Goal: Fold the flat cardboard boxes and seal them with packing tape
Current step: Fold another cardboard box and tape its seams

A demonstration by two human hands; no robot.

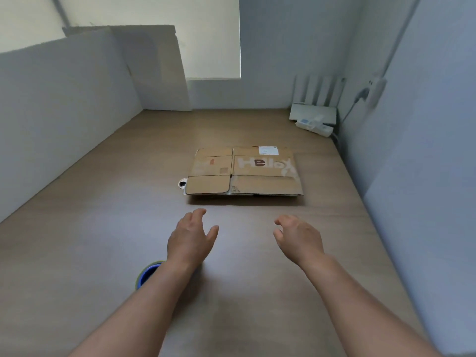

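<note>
Both hands are what I watch in the head view, the only one I have. The flat cardboard box (244, 171) lies on the wooden table (103, 202), printed face up. A paler flat layer shows under its near edge, and I cannot tell whether that is a second box.

My left hand (192, 237) hovers just short of the box's near edge, toward its left half. It is palm down, with fingers loosely spread and gently curved and the thumb out toward the other hand. My right hand (298, 237) hovers short of the same edge, toward the box's right half, turned more on its side with fingers bent in a loose claw. Neither hand holds anything or touches the box, and bare table shows between them and it.

The step in hand, as I judge it, is taking up the top box to open it. To do it well I would bring each hand to the near edge on its own half and slip fingertips under the top layer only. That way the lift leaves the pale layer on the table. I would then push opposite creases toward each other until the sleeve squares up.

The tape roll (148, 274), blue inside, sits nearer me than the box and off to its left, partly hidden by my left forearm. I would leave it within reach. A small dark round object (183, 183) peeks out at the box's near-left corner, and I cannot tell what it is.
</note>
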